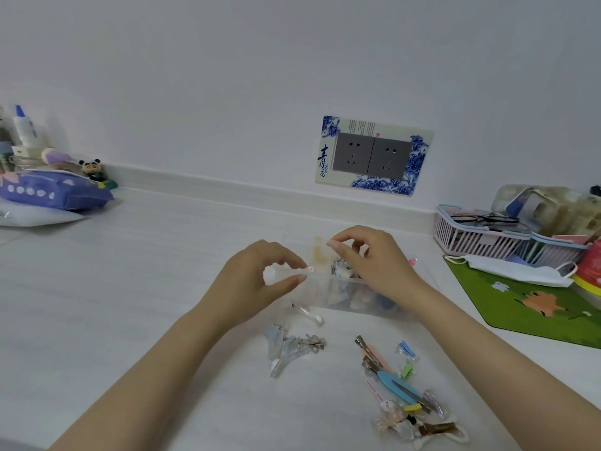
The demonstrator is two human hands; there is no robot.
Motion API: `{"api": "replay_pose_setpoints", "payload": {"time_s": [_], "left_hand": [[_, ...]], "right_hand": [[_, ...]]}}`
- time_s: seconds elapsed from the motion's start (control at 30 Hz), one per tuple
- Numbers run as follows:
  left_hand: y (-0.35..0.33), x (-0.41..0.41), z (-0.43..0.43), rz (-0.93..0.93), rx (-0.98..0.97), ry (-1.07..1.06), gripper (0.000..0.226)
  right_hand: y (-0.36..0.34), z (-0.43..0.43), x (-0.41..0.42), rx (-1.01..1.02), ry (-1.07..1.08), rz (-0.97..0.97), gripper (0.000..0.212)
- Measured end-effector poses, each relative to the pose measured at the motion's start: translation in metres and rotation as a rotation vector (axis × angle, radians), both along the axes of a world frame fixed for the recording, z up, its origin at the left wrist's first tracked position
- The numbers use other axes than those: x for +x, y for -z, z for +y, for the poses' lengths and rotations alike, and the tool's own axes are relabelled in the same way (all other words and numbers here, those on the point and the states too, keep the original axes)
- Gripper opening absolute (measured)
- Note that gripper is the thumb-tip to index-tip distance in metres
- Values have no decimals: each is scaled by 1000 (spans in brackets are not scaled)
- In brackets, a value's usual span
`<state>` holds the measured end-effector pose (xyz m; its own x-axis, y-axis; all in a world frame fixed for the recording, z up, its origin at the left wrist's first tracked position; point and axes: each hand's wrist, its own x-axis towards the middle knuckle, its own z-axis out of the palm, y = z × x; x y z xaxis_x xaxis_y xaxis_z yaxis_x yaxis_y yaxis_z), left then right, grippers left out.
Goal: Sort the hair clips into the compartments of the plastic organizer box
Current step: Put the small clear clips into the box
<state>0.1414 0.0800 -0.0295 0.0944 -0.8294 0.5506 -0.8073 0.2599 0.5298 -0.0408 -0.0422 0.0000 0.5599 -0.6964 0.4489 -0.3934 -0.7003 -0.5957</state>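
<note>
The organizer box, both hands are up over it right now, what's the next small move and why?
Probably lower the left hand and release the tiny pink piece pinched at its fingertips into the box compartment below. The right hand is at the far edge, and loose clips wait on the table.

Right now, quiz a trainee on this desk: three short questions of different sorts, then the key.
1. True or false: the loose hair clips lie nearer the camera than the clear organizer box.
2. What lies on the green mat: A a face mask, B scissors, C a phone?
3. Which of the hands pinches a tiny pink piece?

Key: 1 true; 2 A; 3 the left hand, not the right hand.
</note>
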Motion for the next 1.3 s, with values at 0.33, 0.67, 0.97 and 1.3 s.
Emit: {"api": "replay_pose_setpoints", "payload": {"time_s": [0.33, 0.67, 0.97, 1.3], "left_hand": [[5, -7, -10, -382, 14, 65, 35], [15, -10, -22, -457, 88, 7, 81], [2, -8, 0, -333, 5, 33, 34], [9, -14, -4, -445, 345, -63, 18]], "right_hand": [[20, 19, -35, 50, -56, -213, 13], [34, 21, -34, -147, -82, 73, 16], [35, 23, -37, -139, -92, 73, 24], [35, 27, -38, -164, -75, 82, 27]]}}
